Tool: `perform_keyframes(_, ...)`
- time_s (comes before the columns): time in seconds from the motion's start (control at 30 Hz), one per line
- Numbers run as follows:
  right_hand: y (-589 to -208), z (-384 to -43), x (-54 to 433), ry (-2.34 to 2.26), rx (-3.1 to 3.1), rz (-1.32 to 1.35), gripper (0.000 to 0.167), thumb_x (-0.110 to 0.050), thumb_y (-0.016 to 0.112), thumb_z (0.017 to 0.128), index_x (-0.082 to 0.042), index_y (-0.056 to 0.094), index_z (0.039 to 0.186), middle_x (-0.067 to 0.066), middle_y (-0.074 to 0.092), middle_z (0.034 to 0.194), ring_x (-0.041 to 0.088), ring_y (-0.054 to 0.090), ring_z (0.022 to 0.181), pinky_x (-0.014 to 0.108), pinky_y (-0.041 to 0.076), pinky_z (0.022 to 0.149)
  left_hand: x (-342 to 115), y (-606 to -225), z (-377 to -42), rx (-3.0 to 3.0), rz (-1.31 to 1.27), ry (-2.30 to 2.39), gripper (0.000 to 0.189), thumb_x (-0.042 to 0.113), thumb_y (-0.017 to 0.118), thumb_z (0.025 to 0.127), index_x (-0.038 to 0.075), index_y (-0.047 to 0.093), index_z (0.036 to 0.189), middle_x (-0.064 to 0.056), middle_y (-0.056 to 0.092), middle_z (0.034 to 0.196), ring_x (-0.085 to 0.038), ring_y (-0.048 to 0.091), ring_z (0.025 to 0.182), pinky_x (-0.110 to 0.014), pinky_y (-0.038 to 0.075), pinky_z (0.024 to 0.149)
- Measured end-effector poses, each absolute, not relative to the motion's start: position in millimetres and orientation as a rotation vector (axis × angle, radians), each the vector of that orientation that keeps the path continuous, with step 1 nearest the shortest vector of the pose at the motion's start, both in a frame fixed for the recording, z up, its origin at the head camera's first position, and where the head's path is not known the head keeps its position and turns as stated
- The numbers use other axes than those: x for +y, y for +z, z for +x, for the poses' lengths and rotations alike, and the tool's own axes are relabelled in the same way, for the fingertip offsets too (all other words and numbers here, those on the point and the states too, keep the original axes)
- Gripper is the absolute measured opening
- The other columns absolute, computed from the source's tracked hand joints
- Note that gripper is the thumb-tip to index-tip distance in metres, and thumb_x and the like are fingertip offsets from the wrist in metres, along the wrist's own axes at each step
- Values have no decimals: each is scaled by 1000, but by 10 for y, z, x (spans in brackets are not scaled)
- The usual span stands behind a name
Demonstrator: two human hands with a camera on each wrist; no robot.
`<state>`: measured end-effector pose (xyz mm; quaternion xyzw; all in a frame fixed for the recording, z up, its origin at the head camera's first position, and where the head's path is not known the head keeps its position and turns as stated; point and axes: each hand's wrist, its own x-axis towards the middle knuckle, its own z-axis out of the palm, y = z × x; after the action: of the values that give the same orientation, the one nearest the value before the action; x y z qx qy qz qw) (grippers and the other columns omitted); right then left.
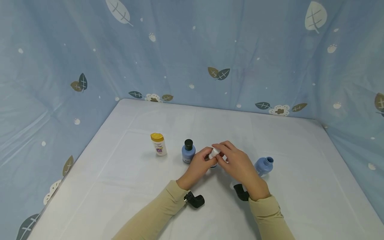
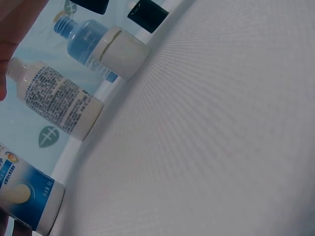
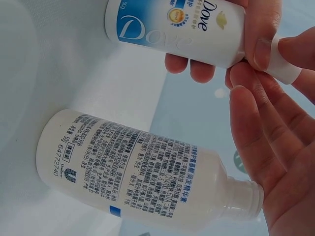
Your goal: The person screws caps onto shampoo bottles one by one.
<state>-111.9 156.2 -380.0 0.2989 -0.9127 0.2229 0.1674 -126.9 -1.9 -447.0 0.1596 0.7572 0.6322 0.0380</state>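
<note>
Near the middle of the table my left hand (image 1: 198, 167) grips a small white-and-blue Dove bottle (image 3: 182, 24) around its upper part, thumb by the neck. The fingertips of my right hand (image 1: 238, 165) pinch a white cap (image 3: 284, 66) at the top of that bottle. Close to my right hand in the right wrist view, an uncapped white bottle (image 3: 147, 167) with fine print stands upright. An uncapped blue bottle (image 1: 263, 167) is beside my right wrist. Just left of my left hand is a blue bottle (image 1: 188, 154) with a black cap.
A white bottle with a yellow cap (image 1: 159, 144) stands further left. In the left wrist view, a black cylindrical cap (image 2: 147, 15) lies behind the blue bottle. The white table (image 1: 144, 190) ends at a blue patterned curtain (image 1: 192, 50) at the back and sides.
</note>
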Motion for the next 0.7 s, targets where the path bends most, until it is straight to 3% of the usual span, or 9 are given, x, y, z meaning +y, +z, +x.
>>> perform_keyframes(0.7, -3784, -1113, 1556, 643, -2599, 848, 34, -18, 62, 84, -15, 57, 117, -4, 53, 104, 5, 50, 68, 22, 41, 53, -28, -4478, -1259, 2308, 494, 1936, 9, 31, 56, 87, 30, 58, 95, 7, 53, 89, -14, 44, 67, -27, 39, 53)
